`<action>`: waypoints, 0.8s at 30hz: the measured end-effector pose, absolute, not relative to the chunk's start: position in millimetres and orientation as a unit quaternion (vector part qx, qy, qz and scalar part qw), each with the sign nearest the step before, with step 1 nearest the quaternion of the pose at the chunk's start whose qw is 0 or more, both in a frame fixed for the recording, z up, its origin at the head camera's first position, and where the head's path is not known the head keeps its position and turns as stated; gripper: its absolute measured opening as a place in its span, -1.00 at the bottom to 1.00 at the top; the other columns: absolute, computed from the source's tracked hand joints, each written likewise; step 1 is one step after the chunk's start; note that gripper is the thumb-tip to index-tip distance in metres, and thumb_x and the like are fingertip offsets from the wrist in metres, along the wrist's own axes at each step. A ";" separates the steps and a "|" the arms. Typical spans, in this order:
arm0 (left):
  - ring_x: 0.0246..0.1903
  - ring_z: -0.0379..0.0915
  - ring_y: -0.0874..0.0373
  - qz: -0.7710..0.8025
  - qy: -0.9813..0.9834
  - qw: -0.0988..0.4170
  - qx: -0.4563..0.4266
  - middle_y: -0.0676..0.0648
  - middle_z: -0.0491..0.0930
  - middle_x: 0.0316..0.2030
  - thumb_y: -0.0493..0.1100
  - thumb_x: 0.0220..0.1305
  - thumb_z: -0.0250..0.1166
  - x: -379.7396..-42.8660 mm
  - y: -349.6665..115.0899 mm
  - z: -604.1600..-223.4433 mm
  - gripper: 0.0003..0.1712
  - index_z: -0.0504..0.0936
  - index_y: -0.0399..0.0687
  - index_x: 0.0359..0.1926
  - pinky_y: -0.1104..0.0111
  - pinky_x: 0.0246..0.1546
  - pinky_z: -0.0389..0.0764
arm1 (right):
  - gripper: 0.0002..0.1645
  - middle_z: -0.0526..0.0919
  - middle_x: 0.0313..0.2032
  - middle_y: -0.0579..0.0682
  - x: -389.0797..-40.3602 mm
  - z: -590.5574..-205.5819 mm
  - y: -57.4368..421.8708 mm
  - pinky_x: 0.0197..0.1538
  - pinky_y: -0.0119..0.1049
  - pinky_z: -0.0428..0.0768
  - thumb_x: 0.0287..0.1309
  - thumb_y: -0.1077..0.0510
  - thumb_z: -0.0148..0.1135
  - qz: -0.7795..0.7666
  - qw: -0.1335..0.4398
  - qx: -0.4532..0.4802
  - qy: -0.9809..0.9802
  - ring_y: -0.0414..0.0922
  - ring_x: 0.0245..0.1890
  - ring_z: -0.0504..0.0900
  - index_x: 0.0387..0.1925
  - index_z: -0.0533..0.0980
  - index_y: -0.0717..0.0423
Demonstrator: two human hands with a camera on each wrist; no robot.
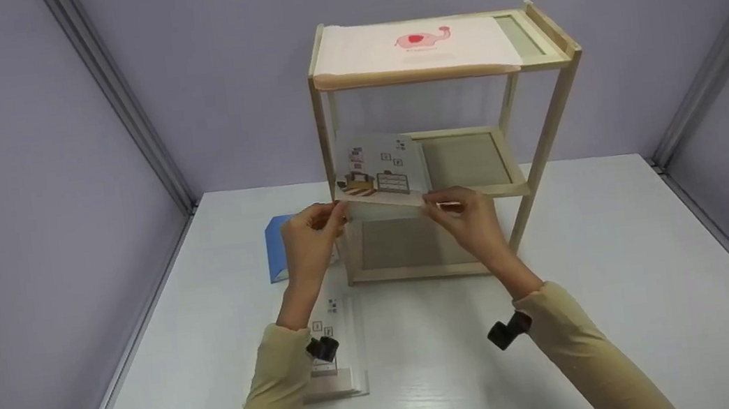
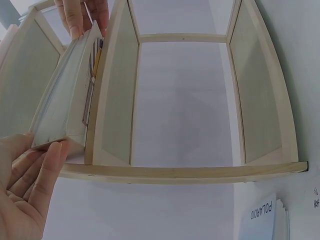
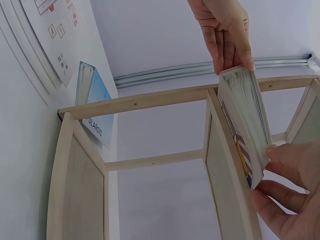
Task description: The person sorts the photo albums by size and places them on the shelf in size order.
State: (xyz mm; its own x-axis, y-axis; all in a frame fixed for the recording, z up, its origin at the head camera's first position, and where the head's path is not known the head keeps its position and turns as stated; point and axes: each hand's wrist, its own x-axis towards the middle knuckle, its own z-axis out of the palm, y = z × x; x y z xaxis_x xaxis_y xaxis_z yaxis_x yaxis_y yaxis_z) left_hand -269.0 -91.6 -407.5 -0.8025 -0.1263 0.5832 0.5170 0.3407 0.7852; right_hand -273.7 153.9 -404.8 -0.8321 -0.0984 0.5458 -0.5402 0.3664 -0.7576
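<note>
Both hands hold a thick album (image 1: 377, 167) with a pale printed cover, at the middle shelf of a small wooden rack (image 1: 548, 131). My left hand (image 1: 309, 236) pinches its near left corner between thumb and fingers. At the near right corner, my right hand (image 1: 468, 215) grips it the same way. In the right wrist view the album (image 3: 250, 110) shows many clear page edges between its covers. The left wrist view has it close over the middle shelf board (image 2: 117, 90).
A white cloth (image 1: 358, 50) with a pink elephant covers most of the rack's top. Left of the rack stands a blue POLAROID album (image 1: 277, 247). Similar pale albums (image 1: 345, 376) lie stacked on the white table (image 1: 426, 351), partly behind my left forearm.
</note>
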 end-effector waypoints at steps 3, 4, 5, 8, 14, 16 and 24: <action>-0.53 0.62 0.06 -0.561 -0.767 0.284 -0.129 -0.05 0.68 -0.51 0.02 0.17 0.29 -269.8 -91.6 -407.7 -0.70 0.72 -0.13 -0.38 0.44 -0.51 0.61 | -0.77 0.69 -0.23 0.13 -274.4 -405.0 153.6 -0.12 -0.22 0.63 0.04 0.18 0.34 0.525 0.218 0.199 -0.798 -0.04 -0.18 0.66 -0.26 0.66 0.23; -0.53 0.63 0.04 -0.562 -0.766 0.283 -0.130 -0.06 0.69 -0.51 0.01 0.17 0.29 -270.1 -91.6 -407.7 -0.70 0.72 -0.14 -0.38 0.44 -0.50 0.62 | -0.78 0.69 -0.23 0.13 -274.7 -405.1 153.5 -0.13 -0.23 0.63 0.03 0.19 0.34 0.525 0.220 0.198 -0.798 -0.03 -0.19 0.66 -0.26 0.66 0.23; -0.52 0.63 0.02 -0.563 -0.766 0.282 -0.130 -0.06 0.68 -0.51 0.01 0.17 0.29 -270.6 -91.6 -407.7 -0.71 0.72 -0.14 -0.38 0.44 -0.50 0.62 | -0.78 0.69 -0.23 0.14 -275.0 -405.0 153.3 -0.14 -0.24 0.63 0.03 0.19 0.35 0.525 0.222 0.196 -0.798 -0.02 -0.19 0.66 -0.27 0.66 0.23; -0.51 0.63 -0.02 -0.563 -0.765 0.283 -0.131 -0.06 0.68 -0.51 -0.01 0.18 0.29 -272.1 -91.6 -408.0 -0.72 0.71 -0.15 -0.39 0.45 -0.50 0.62 | -0.80 0.69 -0.25 0.15 -275.2 -403.7 152.3 -0.17 -0.27 0.64 0.02 0.21 0.35 0.528 0.224 0.190 -0.797 -0.01 -0.22 0.67 -0.28 0.67 0.24; -0.50 0.63 0.01 -0.567 -0.763 0.282 -0.128 -0.04 0.68 -0.51 -0.02 0.18 0.29 -273.8 -92.2 -407.3 -0.74 0.71 -0.12 -0.40 0.44 -0.49 0.62 | -0.80 0.66 -0.24 0.27 -261.3 -388.0 146.2 -0.15 -0.23 0.63 0.03 0.32 0.31 0.535 0.214 0.186 -0.796 0.09 -0.20 0.65 -0.27 0.63 0.39; -0.50 0.63 -0.01 -0.569 -0.763 0.280 -0.127 -0.05 0.68 -0.51 -0.01 0.18 0.29 -274.0 -92.4 -407.0 -0.74 0.71 -0.12 -0.40 0.44 -0.49 0.62 | -0.80 0.64 -0.24 0.31 -255.9 -382.4 143.7 -0.14 -0.21 0.63 0.03 0.36 0.29 0.533 0.215 0.184 -0.798 0.13 -0.20 0.64 -0.26 0.61 0.43; -0.54 0.62 0.15 -0.563 -0.770 0.277 -0.115 -0.02 0.68 -0.51 -0.02 0.18 0.29 -274.2 -92.2 -405.5 -0.74 0.71 -0.12 -0.41 0.43 -0.50 0.62 | -0.81 0.66 -0.28 0.21 -275.7 -403.6 148.2 -0.15 -0.25 0.64 0.00 0.28 0.35 0.533 0.237 0.179 -0.792 0.04 -0.24 0.65 -0.29 0.65 0.31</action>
State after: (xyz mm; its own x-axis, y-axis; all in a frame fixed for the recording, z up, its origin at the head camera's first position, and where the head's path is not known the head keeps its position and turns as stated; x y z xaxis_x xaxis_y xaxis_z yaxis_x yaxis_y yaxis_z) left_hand -274.2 -92.2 -405.5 -0.8198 -0.1344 0.5566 0.4899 0.3387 0.8033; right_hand -275.7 148.2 -403.6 -0.8237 -0.0304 0.5662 -0.5360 0.3672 -0.7601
